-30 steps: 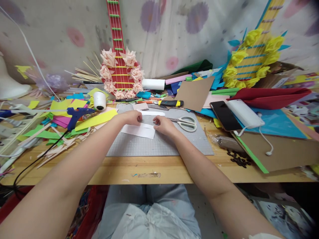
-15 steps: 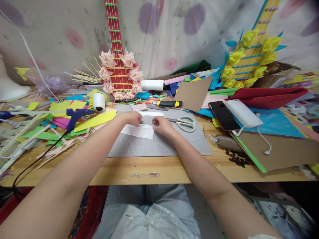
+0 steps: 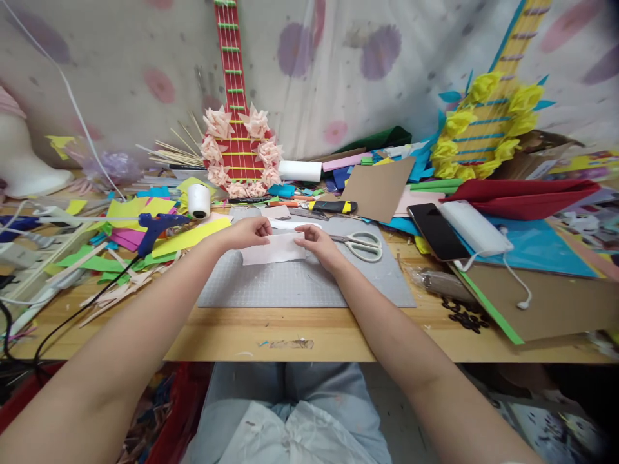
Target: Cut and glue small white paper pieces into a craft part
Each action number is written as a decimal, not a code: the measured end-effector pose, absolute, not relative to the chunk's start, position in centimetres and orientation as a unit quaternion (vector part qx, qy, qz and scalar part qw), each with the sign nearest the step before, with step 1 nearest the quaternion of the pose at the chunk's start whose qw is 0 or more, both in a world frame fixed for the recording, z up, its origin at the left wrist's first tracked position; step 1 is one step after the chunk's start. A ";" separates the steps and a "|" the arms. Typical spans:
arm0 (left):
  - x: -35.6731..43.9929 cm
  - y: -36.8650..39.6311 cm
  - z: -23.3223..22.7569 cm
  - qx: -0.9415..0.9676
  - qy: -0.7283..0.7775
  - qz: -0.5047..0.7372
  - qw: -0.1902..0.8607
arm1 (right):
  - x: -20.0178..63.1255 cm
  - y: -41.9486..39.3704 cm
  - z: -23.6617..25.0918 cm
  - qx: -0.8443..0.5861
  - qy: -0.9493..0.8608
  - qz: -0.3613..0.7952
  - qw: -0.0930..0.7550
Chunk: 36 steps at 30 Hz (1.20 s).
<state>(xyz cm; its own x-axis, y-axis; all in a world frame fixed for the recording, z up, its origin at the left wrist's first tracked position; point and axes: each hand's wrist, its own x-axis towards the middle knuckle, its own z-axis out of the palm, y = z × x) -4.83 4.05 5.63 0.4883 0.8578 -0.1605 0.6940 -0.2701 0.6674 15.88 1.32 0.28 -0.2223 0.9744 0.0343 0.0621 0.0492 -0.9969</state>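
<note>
A pale strip of paper is held up over the grey cutting mat, its upper edge between my two hands. My left hand pinches it near the upper left. At the upper right corner, the thumb and fingers of my right hand are closed on it. Another white paper strip lies flat on the mat just behind, partly hidden by my fingers. Scissors with pale handles rest to the right of my right hand, their blades pointing toward it.
A yellow-and-black utility knife lies behind the mat. To the left are a blue glue gun, a white thread spool and paper scraps. A phone and white power bank lie right. Red and yellow paper guitars stand behind.
The paper strip has been lifted off the mat and tilted up. My left hand has shifted from above it to grip its edge. The view has moved slightly.
</note>
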 end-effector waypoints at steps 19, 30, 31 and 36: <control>-5.0 3.4 6.4 0.705 0.526 0.026 0.475 | 15.5 2.1 -0.9 -0.467 -0.502 0.537 0.492; -4.9 3.3 6.6 0.750 0.562 -0.005 0.349 | 15.6 2.4 -1.3 -0.493 -0.520 0.511 0.474; -5.0 3.3 6.6 0.746 0.571 0.005 0.342 | 15.6 2.4 -1.3 -0.500 -0.526 0.502 0.470; -5.9 3.0 6.4 0.715 0.586 0.009 0.381 | 15.6 2.7 -1.8 -0.531 -0.557 0.451 0.452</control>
